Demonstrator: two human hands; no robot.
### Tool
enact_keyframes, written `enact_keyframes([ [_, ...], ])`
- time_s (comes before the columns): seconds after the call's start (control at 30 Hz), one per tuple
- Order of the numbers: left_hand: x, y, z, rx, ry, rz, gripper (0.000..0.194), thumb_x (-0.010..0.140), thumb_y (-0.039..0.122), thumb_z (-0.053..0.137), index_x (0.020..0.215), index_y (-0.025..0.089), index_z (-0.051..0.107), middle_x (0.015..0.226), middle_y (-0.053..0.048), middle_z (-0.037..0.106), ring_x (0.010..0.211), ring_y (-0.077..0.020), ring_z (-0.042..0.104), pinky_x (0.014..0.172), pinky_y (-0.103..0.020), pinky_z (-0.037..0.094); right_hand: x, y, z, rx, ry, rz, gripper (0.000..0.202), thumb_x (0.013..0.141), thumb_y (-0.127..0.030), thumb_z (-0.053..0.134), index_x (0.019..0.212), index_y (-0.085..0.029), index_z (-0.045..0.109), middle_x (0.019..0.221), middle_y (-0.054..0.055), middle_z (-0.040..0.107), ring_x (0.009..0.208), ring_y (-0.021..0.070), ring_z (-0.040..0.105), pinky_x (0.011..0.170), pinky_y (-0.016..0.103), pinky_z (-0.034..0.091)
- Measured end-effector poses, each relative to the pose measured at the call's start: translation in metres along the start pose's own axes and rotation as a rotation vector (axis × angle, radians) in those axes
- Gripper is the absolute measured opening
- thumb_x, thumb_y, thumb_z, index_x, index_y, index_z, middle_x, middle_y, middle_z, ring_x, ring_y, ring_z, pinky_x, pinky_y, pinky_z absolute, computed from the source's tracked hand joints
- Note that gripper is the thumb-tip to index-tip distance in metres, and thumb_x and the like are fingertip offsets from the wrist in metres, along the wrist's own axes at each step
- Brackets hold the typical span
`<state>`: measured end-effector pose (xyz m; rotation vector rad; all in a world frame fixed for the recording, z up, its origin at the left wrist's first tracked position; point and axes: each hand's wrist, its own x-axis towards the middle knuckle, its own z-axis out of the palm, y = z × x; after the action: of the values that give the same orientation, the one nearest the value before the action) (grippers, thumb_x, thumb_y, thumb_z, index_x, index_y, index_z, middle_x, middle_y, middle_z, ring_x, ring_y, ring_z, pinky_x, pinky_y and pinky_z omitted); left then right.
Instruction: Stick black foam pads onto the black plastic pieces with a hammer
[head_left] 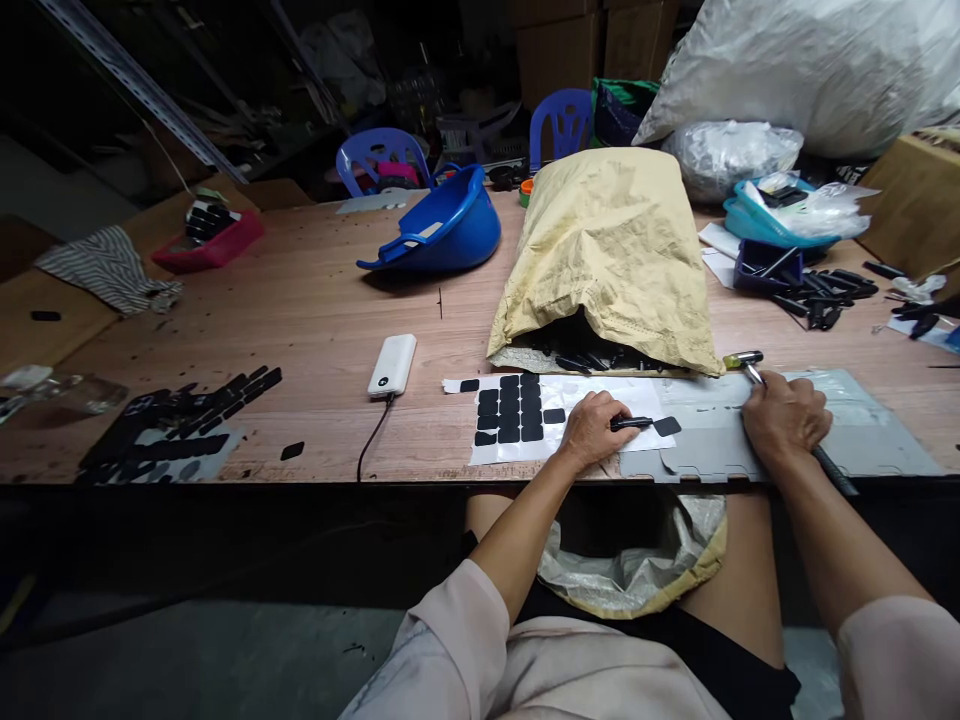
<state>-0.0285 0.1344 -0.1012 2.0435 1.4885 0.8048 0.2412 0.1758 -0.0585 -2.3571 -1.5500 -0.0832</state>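
Left hand (596, 435) in close now, fingers pinched on a slim black tube (631, 423), right at the white sheet (637, 396), the tube's tip pointing at a loose black patch (667, 427) just beside it! Over on the other side, the right hand (787, 415) is wrapped firmly around a hammer (744, 359), yellow-and-black head up front, dark handle running out behind the wrist, all above the grey board (870, 410). Rows of black stickers (510, 410) line up left of the left hand. Behind both hands sits a big paper sack (607, 240), mouth open, black pieces showing inside. Further left, a white power bank (392, 365) trails its cable, and a blue basin (442, 225) leans behind it!
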Motion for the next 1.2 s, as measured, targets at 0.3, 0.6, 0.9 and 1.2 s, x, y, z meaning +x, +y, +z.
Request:
enact_keyframes([
  [0.3,-0.075,0.023,0.001,-0.102,-0.074,0.311,0.029,0.105,0.045,0.059,0.111,0.021,0.075,0.097,-0.009,0.076,0.093,-0.0231,0.069,0.09,-0.039,0.053,-0.004,0.004,0.012,-0.022,0.055,-0.061,0.047,0.104,-0.03,0.042,0.135,-0.012,0.072,0.122,0.025,0.064,0.106,0.0346,0.054,0.081,0.043,0.035],
  [0.6,-0.15,0.008,0.057,0.249,-0.537,-0.121,0.027,0.099,0.037,0.067,0.122,0.024,0.071,0.109,-0.009,0.079,0.098,-0.0277,0.075,0.084,-0.038,0.057,-0.005,0.003,0.012,-0.003,0.07,-0.068,0.049,0.104,-0.031,0.038,0.133,-0.01,0.072,0.12,0.027,0.063,0.106,0.0361,0.053,0.078,0.043,0.031],
  [0.9,-0.057,0.027,-0.025,0.053,-0.005,0.095,0.027,0.107,0.029,0.054,0.101,0.025,0.08,0.09,-0.006,0.075,0.089,-0.0217,0.068,0.086,-0.035,0.056,-0.005,0.004,0.011,0.051,0.058,-0.096,0.051,0.103,-0.03,0.035,0.133,-0.009,0.071,0.12,0.03,0.062,0.101,0.0361,0.05,0.078,0.044,0.026],
  [1.2,0.048,-0.031,-0.081,0.44,0.125,-0.228,0.027,0.092,0.007,0.065,0.108,0.025,0.077,0.119,-0.011,0.072,0.122,-0.0345,0.055,0.104,-0.051,0.047,-0.004,0.003,0.013,0.007,0.043,-0.088,0.048,0.103,-0.027,0.038,0.134,-0.009,0.07,0.12,0.028,0.062,0.102,0.0342,0.051,0.08,0.042,0.031],
])
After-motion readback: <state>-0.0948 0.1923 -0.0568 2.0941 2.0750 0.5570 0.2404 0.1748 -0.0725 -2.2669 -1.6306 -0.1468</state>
